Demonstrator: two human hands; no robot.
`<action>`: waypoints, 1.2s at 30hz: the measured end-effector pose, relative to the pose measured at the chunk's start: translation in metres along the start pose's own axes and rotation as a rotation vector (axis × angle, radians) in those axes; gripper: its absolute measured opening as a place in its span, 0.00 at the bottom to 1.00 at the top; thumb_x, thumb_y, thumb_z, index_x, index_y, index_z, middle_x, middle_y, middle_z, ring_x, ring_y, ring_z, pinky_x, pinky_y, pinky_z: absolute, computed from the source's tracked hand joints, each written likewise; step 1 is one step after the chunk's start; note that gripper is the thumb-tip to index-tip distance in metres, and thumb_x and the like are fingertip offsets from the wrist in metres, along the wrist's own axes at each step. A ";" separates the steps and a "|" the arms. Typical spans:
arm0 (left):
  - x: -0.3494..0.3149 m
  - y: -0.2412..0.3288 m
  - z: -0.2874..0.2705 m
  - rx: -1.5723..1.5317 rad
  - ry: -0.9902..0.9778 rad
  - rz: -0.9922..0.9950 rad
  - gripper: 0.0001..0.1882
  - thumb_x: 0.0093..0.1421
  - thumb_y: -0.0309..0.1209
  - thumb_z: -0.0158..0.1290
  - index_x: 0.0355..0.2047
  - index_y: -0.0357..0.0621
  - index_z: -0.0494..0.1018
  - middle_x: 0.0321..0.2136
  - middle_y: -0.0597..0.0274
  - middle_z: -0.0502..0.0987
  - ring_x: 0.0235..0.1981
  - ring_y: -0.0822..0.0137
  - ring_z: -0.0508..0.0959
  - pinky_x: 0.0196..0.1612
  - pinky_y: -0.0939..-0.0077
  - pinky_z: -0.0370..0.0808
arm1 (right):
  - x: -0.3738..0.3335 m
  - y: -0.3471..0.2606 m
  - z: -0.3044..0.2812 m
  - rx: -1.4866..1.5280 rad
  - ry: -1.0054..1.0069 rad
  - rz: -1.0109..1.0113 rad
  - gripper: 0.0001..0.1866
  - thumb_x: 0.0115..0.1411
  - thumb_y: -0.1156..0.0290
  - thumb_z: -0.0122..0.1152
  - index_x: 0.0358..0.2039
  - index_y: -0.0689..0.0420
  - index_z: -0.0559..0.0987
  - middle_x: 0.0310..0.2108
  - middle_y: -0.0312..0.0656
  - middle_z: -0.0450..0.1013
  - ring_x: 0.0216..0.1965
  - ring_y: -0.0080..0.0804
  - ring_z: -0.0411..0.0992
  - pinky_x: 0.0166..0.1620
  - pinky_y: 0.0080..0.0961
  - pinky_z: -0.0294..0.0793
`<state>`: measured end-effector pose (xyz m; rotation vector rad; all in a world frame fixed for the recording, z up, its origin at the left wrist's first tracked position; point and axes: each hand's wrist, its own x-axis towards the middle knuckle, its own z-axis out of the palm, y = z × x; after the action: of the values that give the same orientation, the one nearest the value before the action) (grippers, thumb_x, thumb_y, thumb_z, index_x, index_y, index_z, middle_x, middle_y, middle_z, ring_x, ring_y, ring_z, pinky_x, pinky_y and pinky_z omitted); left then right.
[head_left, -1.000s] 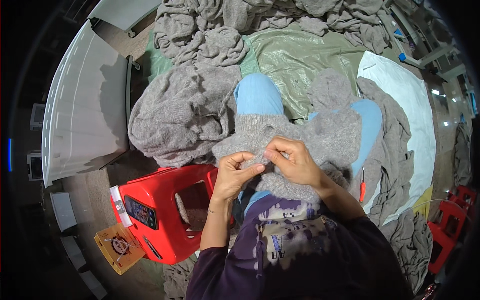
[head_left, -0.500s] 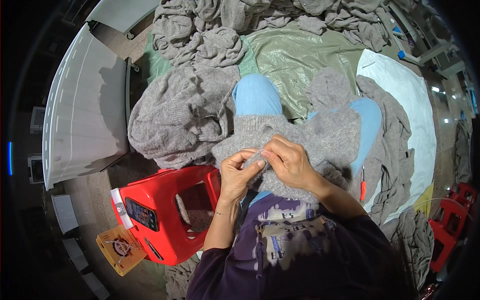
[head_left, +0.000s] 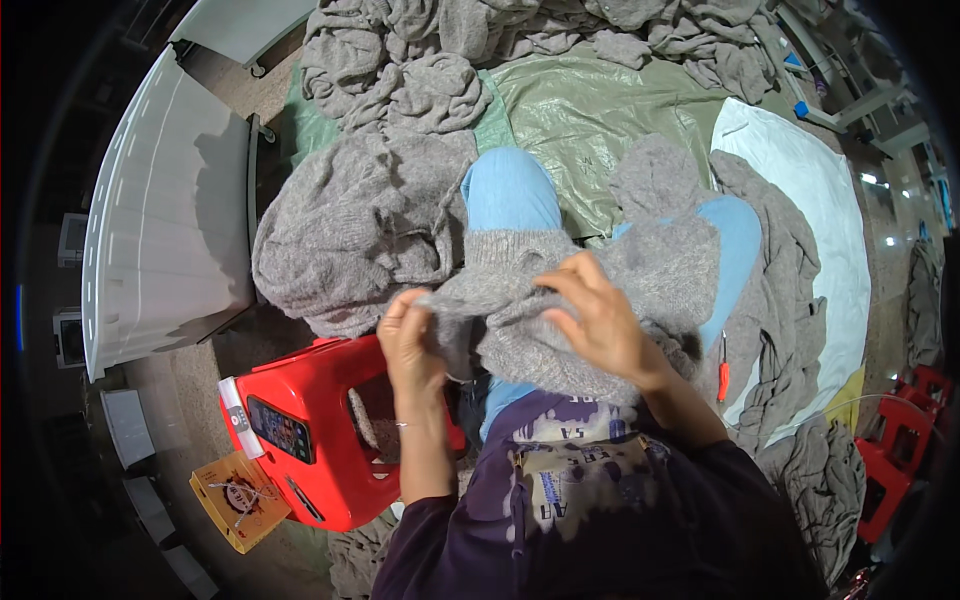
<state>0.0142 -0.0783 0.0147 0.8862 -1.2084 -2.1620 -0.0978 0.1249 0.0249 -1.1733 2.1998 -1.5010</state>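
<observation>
A grey knitted garment point(head_left: 530, 345) lies across my lap, over my legs in light-blue trousers. My left hand point(head_left: 408, 345) pinches an edge of the knit and holds it pulled out to the left, so a strip stretches across to the middle of the garment. Over the garment's right part is my right hand point(head_left: 605, 325), its thumb and fingers apart with nothing seen between them. Whether its fingertips touch the knit, I cannot tell. By my right thigh lies a thin tool with a red handle point(head_left: 723, 380).
A red plastic stool point(head_left: 345, 490) at my left carries a phone point(head_left: 280, 430) and a black pen-like object point(head_left: 304, 498). Beside it is a yellow box point(head_left: 240, 505). Grey knits are heaped at left point(head_left: 350, 230) and at the far side point(head_left: 430, 90), around a green sheet point(head_left: 575, 120).
My hands were together at the middle of the garment. Now my left hand has moved left, drawing the knit edge with it, and my right hand has opened and shifted slightly right.
</observation>
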 end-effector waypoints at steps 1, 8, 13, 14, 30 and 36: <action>0.001 0.010 -0.010 -0.030 0.006 -0.033 0.01 0.54 0.23 0.53 0.28 0.41 0.73 0.22 0.69 0.74 0.23 0.79 0.71 0.29 0.87 0.70 | -0.002 0.006 -0.005 -0.034 0.020 0.060 0.15 0.49 0.84 0.59 0.39 0.65 0.75 0.38 0.46 0.67 0.33 0.42 0.72 0.35 0.30 0.71; -0.015 0.023 -0.007 -0.061 -0.056 -0.078 0.05 0.60 0.29 0.54 0.28 0.42 0.73 0.22 0.71 0.73 0.22 0.81 0.69 0.29 0.88 0.65 | -0.002 0.008 -0.030 0.020 0.114 0.024 0.18 0.44 0.87 0.58 0.38 0.63 0.78 0.35 0.48 0.75 0.34 0.37 0.74 0.37 0.28 0.72; -0.013 0.027 -0.002 -0.119 -0.085 -0.048 0.05 0.60 0.29 0.53 0.29 0.41 0.73 0.23 0.70 0.74 0.24 0.80 0.71 0.30 0.87 0.67 | 0.001 -0.012 -0.036 0.001 0.088 0.035 0.16 0.45 0.80 0.66 0.38 0.61 0.80 0.36 0.46 0.77 0.34 0.35 0.77 0.37 0.24 0.74; -0.013 0.030 -0.001 -0.116 -0.054 -0.068 0.04 0.60 0.28 0.53 0.29 0.41 0.73 0.23 0.69 0.75 0.24 0.80 0.71 0.31 0.86 0.68 | 0.000 -0.012 -0.038 -0.013 0.040 0.009 0.15 0.45 0.78 0.68 0.37 0.60 0.81 0.34 0.45 0.78 0.34 0.33 0.77 0.37 0.24 0.75; -0.017 0.025 0.006 0.004 -0.225 -0.055 0.03 0.58 0.25 0.56 0.29 0.38 0.75 0.24 0.70 0.75 0.23 0.82 0.69 0.29 0.88 0.63 | 0.000 0.000 -0.029 -0.190 0.246 -0.122 0.12 0.46 0.84 0.61 0.33 0.61 0.81 0.29 0.46 0.78 0.27 0.34 0.77 0.28 0.22 0.74; -0.025 0.013 0.034 0.175 -0.365 -0.048 0.02 0.58 0.21 0.55 0.28 0.36 0.76 0.26 0.70 0.75 0.23 0.84 0.69 0.26 0.90 0.64 | -0.001 -0.033 -0.003 -0.206 0.101 -0.442 0.14 0.44 0.84 0.61 0.33 0.59 0.81 0.31 0.45 0.77 0.23 0.30 0.75 0.23 0.23 0.71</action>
<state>0.0073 -0.0492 0.0469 0.6067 -1.5850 -2.3540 -0.0834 0.1225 0.0545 -1.7815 2.3101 -1.5388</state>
